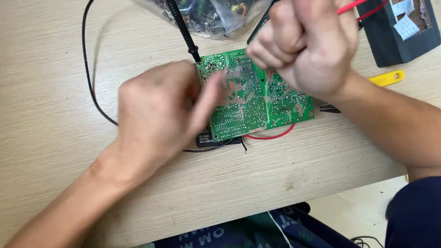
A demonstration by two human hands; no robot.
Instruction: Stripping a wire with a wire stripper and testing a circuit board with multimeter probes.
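The wooden desk [35, 99] carries a green circuit board [260, 98], solder side up; the left hand [158, 112], half closed, steadies its left edge; the right hand [307, 37], a closed fist, grips a red wire [371, 0]; the black probe [181, 27] touches the board's top corner and is best kept still, I think.

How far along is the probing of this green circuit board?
Done: the green circuit board lies solder side up on the meter, and the black probe is at its top-left corner. In hand: the left hand steadies the board; the right hand is fisted around the red lead. Left: the red tip's contact isn't visible.
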